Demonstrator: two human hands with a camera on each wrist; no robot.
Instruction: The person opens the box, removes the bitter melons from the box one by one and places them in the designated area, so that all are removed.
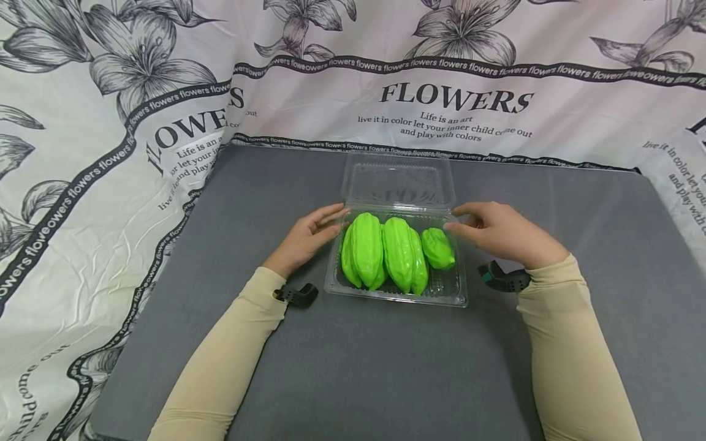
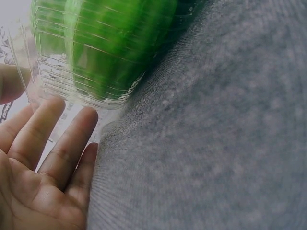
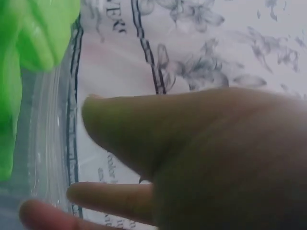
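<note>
A clear plastic clamshell box (image 1: 459,299) lies with its lid (image 1: 398,177) folded back toward the wall. Inside are two large, bright green ridged fruits like star fruit, the left one (image 1: 366,251) and the middle one (image 1: 405,254), and a smaller green lumpy piece (image 1: 439,248) at the right. My left hand (image 1: 309,237) is at the box's back left, fingers loosely extended; in the left wrist view its fingertips (image 2: 86,117) are close beside the clear wall. My right hand (image 1: 493,229) is at the back right corner, thumb and fingers stretched toward the rim; contact is hard to tell.
The box stands on a grey cloth-covered table (image 1: 408,367). Behind and to the left hangs a white flower-printed cloth (image 1: 331,104). A dark band with a small device sits on each wrist, the left one (image 1: 298,295) and the right one (image 1: 504,278).
</note>
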